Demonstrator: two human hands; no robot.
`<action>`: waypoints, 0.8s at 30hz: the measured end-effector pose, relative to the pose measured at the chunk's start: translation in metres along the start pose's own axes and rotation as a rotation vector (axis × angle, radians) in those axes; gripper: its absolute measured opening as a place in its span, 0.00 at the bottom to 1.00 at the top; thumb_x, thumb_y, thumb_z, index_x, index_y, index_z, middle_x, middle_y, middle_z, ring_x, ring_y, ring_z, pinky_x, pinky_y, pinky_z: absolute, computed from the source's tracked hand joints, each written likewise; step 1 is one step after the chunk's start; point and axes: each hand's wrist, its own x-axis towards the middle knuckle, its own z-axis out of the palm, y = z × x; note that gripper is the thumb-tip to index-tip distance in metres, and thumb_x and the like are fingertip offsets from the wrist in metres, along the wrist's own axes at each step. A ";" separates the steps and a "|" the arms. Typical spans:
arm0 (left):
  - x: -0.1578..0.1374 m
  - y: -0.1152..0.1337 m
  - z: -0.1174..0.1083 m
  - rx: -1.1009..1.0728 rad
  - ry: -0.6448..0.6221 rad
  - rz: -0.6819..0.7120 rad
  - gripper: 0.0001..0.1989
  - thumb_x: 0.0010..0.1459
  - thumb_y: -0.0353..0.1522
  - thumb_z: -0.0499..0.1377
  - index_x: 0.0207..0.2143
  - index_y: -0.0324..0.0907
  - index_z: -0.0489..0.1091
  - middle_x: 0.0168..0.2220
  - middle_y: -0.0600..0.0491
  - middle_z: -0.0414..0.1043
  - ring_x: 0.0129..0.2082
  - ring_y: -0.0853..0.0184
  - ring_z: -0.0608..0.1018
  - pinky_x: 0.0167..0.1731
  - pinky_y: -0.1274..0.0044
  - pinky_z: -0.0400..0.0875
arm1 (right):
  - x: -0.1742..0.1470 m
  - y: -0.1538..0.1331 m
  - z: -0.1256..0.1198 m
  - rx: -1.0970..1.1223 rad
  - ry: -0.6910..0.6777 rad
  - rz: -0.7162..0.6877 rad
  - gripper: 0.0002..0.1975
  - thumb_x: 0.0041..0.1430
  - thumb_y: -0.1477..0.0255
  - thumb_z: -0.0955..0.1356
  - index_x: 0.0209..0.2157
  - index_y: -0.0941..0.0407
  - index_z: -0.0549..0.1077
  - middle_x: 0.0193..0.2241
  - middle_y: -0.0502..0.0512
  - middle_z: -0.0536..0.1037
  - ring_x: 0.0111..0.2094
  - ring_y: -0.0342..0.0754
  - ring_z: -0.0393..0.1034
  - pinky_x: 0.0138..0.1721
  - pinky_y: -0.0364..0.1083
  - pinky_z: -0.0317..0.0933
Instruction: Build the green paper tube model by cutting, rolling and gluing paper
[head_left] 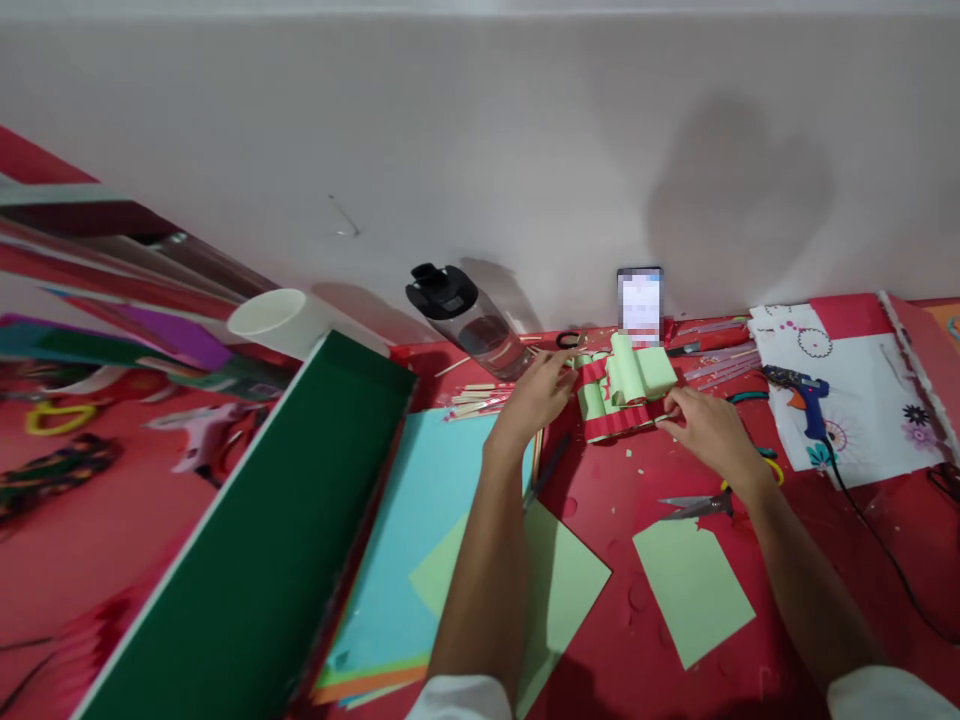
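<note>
A small paper model [628, 385], built of light green rolls and a block with red strips, sits on the red table top. Its left edge is pinched by the fingers of my left hand [538, 390]. At the lower right corner, my right hand [706, 428] has thumb and fingers closed on the model's edge. Scissors [697, 506] lie partly open below my right hand. Close by is a cut sheet of light green paper [694, 590]. A phone [641, 303] with a lit, blurred screen leans on the wall behind the model.
A bottle [480, 325] stands left of my left hand. Blue sheets [397, 550] lie beside a tall green panel [255, 560]. Wooden sticks [480, 400] are near the bottle. On the right, a glue gun [806, 395] with a trailing cord rests on patterned paper [862, 380].
</note>
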 end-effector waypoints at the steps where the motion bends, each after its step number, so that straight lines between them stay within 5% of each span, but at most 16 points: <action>1: -0.001 0.005 -0.003 0.012 0.033 0.000 0.21 0.68 0.33 0.53 0.61 0.42 0.70 0.55 0.41 0.71 0.50 0.55 0.79 0.54 0.61 0.75 | -0.002 0.000 -0.005 0.022 -0.009 -0.002 0.06 0.65 0.67 0.74 0.39 0.52 0.74 0.38 0.51 0.83 0.35 0.50 0.77 0.32 0.45 0.52; 6: -0.001 0.040 -0.006 -0.059 0.199 0.081 0.23 0.71 0.44 0.54 0.62 0.44 0.68 0.59 0.41 0.71 0.61 0.52 0.73 0.64 0.56 0.67 | -0.007 -0.004 -0.022 0.123 0.088 -0.017 0.05 0.68 0.67 0.71 0.36 0.52 0.75 0.31 0.49 0.81 0.30 0.48 0.73 0.31 0.46 0.55; 11: 0.006 0.069 0.023 -0.405 0.172 0.068 0.30 0.70 0.50 0.54 0.68 0.46 0.59 0.68 0.39 0.63 0.67 0.51 0.69 0.64 0.56 0.67 | -0.003 -0.006 -0.016 0.131 0.321 -0.206 0.11 0.71 0.70 0.66 0.51 0.52 0.76 0.51 0.60 0.79 0.54 0.57 0.73 0.56 0.55 0.66; 15: 0.012 0.067 0.044 -0.481 0.097 0.072 0.36 0.65 0.46 0.61 0.70 0.46 0.55 0.70 0.38 0.60 0.70 0.49 0.65 0.68 0.55 0.62 | 0.000 -0.005 -0.006 0.071 0.253 -0.256 0.19 0.71 0.73 0.64 0.60 0.52 0.74 0.65 0.61 0.71 0.66 0.60 0.63 0.66 0.62 0.60; 24: 0.014 0.058 0.044 -0.604 0.036 0.056 0.35 0.64 0.44 0.62 0.68 0.43 0.55 0.66 0.38 0.67 0.66 0.52 0.71 0.66 0.57 0.65 | 0.001 -0.004 -0.002 0.060 0.228 -0.271 0.20 0.71 0.74 0.64 0.61 0.57 0.75 0.63 0.64 0.74 0.64 0.60 0.65 0.66 0.60 0.62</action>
